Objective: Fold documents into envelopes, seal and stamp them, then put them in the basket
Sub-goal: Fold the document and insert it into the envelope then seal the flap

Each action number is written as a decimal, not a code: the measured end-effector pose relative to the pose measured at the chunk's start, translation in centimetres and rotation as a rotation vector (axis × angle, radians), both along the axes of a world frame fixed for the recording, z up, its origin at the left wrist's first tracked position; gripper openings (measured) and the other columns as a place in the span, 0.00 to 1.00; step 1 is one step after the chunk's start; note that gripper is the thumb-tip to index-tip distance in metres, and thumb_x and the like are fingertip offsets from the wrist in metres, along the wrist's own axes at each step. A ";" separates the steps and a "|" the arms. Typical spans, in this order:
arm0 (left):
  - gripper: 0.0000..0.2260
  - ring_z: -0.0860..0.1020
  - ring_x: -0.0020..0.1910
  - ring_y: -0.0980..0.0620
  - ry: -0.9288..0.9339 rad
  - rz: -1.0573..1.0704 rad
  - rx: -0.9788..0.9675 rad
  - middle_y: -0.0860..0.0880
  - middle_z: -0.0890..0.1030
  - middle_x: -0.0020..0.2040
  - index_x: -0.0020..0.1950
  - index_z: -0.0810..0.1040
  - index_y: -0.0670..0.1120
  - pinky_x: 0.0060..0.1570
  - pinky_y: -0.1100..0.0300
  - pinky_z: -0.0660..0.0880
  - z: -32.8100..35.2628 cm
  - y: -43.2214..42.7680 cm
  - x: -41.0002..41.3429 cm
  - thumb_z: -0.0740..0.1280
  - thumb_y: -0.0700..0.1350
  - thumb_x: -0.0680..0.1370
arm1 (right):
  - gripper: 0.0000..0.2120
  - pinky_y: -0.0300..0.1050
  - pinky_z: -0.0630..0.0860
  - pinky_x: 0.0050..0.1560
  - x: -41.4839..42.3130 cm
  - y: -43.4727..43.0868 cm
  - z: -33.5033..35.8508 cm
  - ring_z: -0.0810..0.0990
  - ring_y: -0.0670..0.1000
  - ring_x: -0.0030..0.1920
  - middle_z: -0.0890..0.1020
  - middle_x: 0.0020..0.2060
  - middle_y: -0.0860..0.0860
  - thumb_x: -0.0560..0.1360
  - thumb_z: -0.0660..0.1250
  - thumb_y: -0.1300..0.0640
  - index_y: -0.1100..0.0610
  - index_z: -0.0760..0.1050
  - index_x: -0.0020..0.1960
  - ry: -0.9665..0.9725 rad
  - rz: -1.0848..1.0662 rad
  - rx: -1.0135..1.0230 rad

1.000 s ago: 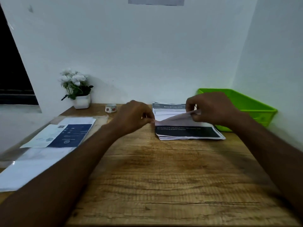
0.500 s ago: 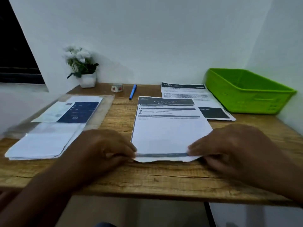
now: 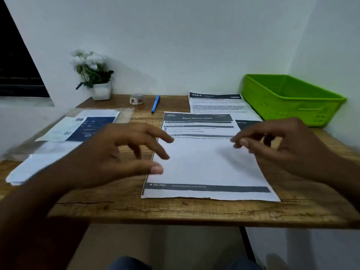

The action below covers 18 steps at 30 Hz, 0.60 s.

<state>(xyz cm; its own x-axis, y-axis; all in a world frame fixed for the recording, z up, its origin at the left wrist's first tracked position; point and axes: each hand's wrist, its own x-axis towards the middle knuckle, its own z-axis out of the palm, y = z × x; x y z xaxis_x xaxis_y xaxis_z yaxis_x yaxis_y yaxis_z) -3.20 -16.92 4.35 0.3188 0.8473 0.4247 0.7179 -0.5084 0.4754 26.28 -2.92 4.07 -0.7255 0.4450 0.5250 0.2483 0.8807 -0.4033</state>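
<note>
A printed document [image 3: 206,166] headed "Store Kitchen Cloth" lies flat near the front edge of the wooden table [image 3: 175,209]. My left hand [image 3: 116,152] hovers over its left edge with fingers spread and holds nothing. My right hand [image 3: 282,147] hovers over its right side, fingers loosely bent, also empty. A stack of further documents [image 3: 216,104] lies behind it. The green basket [image 3: 292,98] stands at the back right. White envelopes [image 3: 44,162] lie in a clear sleeve at the left. A roll of stamps [image 3: 136,98] sits at the back.
A blue pen [image 3: 155,104] lies next to the stamp roll. A white pot of white flowers [image 3: 95,80] stands in the back left corner. A blue and white leaflet [image 3: 81,128] rests on the envelope pile. Walls close the table at the back and right.
Both hands pulled one sheet off the stack to the table's front, then let go of its bottom edge and lifted up over its middle. The camera tilted down.
</note>
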 end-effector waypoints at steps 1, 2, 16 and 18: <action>0.13 0.80 0.54 0.54 -0.010 0.006 -0.021 0.57 0.81 0.58 0.49 0.84 0.51 0.43 0.64 0.77 0.9 0.9 0.1 0.70 0.56 0.70 | 0.04 0.38 0.74 0.30 -0.4 1.5 0.3 0.83 0.46 0.34 0.86 0.39 0.43 0.75 0.71 0.56 0.51 0.84 0.48 -0.003 -0.052 -0.053; 0.13 0.81 0.53 0.55 -0.002 0.025 -0.054 0.57 0.82 0.56 0.49 0.84 0.51 0.43 0.64 0.78 1.6 2.2 0.0 0.70 0.57 0.70 | 0.04 0.36 0.74 0.31 -1.3 3.3 0.7 0.83 0.48 0.33 0.86 0.37 0.45 0.75 0.72 0.59 0.51 0.84 0.46 -0.007 -0.096 -0.104; 0.32 0.72 0.43 0.59 0.129 0.639 -0.345 0.55 0.73 0.47 0.61 0.72 0.48 0.38 0.61 0.67 -2.5 15.3 -4.5 0.64 0.70 0.67 | 0.40 0.58 0.72 0.62 -4.6 12.1 -3.3 0.75 0.52 0.61 0.77 0.61 0.48 0.64 0.57 0.23 0.46 0.71 0.67 -0.251 -0.508 -0.155; 0.36 0.72 0.47 0.56 0.128 0.642 -0.351 0.54 0.71 0.52 0.66 0.70 0.47 0.43 0.59 0.67 -2.8 15.4 -4.6 0.65 0.69 0.67 | 0.47 0.58 0.69 0.66 -4.7 11.8 -3.2 0.74 0.51 0.66 0.75 0.66 0.48 0.59 0.58 0.21 0.43 0.63 0.72 -0.310 -0.496 -0.197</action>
<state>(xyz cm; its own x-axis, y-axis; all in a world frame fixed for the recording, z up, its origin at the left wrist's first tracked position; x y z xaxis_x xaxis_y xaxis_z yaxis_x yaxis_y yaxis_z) -7.83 -1.48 1.51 -0.2560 0.9627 0.0873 0.8833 0.1963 0.4257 21.61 8.86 0.90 -0.5129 0.8358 0.1960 0.7410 0.5463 -0.3904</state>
